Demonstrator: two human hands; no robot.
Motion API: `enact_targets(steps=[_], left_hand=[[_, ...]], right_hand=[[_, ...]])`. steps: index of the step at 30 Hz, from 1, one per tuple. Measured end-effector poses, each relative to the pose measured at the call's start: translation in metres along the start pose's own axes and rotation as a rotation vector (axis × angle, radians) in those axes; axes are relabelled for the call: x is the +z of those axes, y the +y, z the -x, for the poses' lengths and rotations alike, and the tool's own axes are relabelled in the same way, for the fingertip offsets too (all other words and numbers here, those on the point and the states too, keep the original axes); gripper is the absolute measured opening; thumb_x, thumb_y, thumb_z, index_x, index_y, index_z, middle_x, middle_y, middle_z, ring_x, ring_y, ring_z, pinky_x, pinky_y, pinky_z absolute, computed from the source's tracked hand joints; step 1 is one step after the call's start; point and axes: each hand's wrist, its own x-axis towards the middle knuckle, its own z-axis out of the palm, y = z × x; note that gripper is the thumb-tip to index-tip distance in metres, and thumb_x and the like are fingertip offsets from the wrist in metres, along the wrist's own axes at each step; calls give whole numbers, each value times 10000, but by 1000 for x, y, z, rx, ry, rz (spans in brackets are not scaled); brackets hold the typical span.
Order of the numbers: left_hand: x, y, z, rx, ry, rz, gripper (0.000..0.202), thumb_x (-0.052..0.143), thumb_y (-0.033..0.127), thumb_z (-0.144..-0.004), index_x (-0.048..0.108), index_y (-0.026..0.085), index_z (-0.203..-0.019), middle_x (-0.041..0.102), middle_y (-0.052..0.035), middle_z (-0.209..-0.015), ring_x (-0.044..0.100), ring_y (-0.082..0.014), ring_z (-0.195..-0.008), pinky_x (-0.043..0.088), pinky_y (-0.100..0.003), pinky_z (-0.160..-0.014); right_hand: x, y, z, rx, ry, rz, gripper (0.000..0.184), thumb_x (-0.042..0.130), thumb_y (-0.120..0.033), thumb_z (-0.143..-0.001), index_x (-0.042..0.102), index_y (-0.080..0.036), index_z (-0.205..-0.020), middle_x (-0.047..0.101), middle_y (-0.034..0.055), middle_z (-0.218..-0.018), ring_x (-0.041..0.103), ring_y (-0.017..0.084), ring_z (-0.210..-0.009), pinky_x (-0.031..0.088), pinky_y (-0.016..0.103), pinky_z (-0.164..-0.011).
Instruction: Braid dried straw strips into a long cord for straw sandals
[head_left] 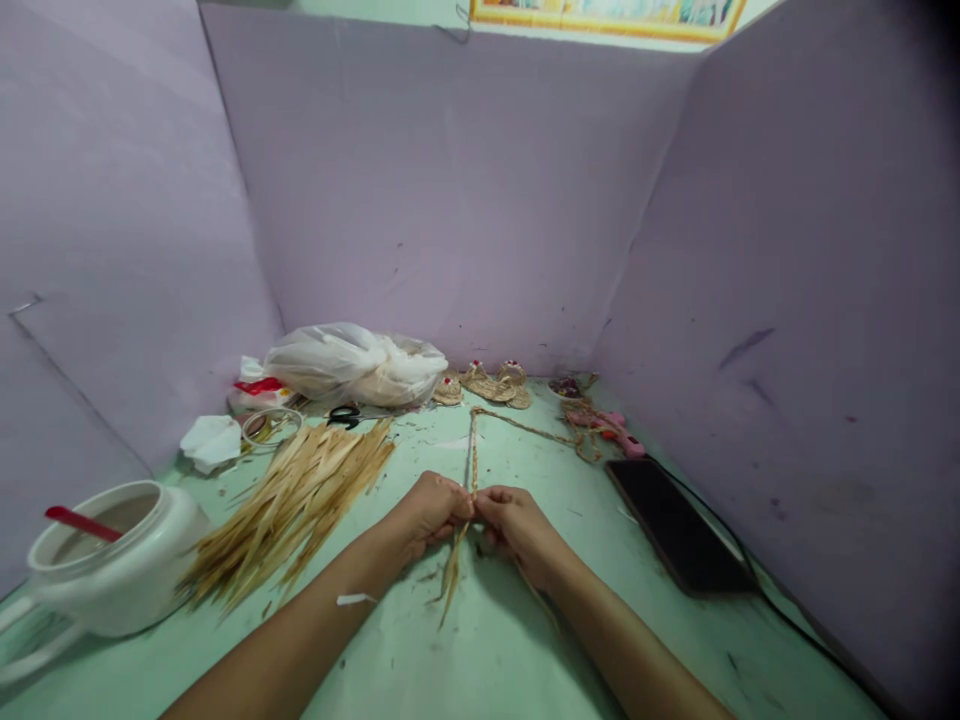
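Observation:
A thin braid of dried fibre (474,448) runs straight away from me over the green tabletop, then bends right at its far end. My left hand (435,507) pinches it at the near end. Opposite, with fingertips almost touching the left ones, my right hand (517,525) is closed on the same braid. Loose fibre strands (451,580) hang toward me from beneath the fingers. To the left of my hands lies a spread bundle of flat dried strips (300,500).
At left stands a white pot (127,570) with a red-handled tool. Behind are black scissors (344,415), a stuffed plastic bag (356,365) and small woven slippers (499,383). To the right lie a pink glue gun (619,432) and a black phone-like slab (682,525). Purple panels (450,200) enclose three sides.

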Motion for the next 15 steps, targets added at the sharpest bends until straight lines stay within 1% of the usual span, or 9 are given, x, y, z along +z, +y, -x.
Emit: enact_targets(steps=[2,3,7,10,11,13,15], left_hand=[[-1,0,0,16,-6,-38,85,491,166,-493,421,149,-447,268,87,-327,164,-15,-291,68,-199,-337],[-1,1,0,18,-6,-68,83,489,162,-493,425,149,-442,270,85,-322,171,-18,-292,75,-200,-338],[-5,7,3,20,16,-218,48,462,101,-477,479,134,-445,318,66,-307,222,-34,-292,126,-202,-341],[-12,13,3,-1,-27,-299,80,471,124,-517,550,121,-505,404,38,-344,260,-51,-298,177,-209,-349],[-14,14,4,-25,-21,-342,85,481,146,-534,561,121,-516,423,29,-359,266,-56,-303,190,-213,-353],[-16,16,5,-63,32,-473,96,502,185,-552,566,126,-512,448,10,-384,301,-71,-326,221,-220,-372],[-11,16,11,-45,113,-648,106,524,212,-555,562,133,-495,472,-16,-415,388,-105,-387,264,-229,-411]], right_hand=[[-1,1,-2,-40,42,48,137,567,-258,-577,500,-140,-560,354,-71,-393,241,31,-344,122,194,-366],[-2,2,-4,-50,54,68,136,579,-250,-561,512,-132,-551,362,-69,-394,229,26,-350,112,197,-370],[-6,7,-10,-32,73,68,115,577,-231,-532,533,-125,-534,416,-49,-409,241,27,-352,103,208,-374],[-6,10,-12,-31,41,32,118,575,-236,-531,535,-126,-544,440,-41,-419,228,24,-344,91,211,-370],[-6,11,-12,-36,32,24,120,577,-237,-532,536,-125,-547,446,-39,-420,226,23,-342,88,211,-369],[-7,12,-11,-48,17,12,120,576,-235,-535,538,-123,-552,447,-40,-411,219,21,-335,81,211,-366],[-7,11,-10,-56,4,-15,109,571,-224,-536,536,-122,-551,442,-45,-397,209,17,-327,74,210,-362]])
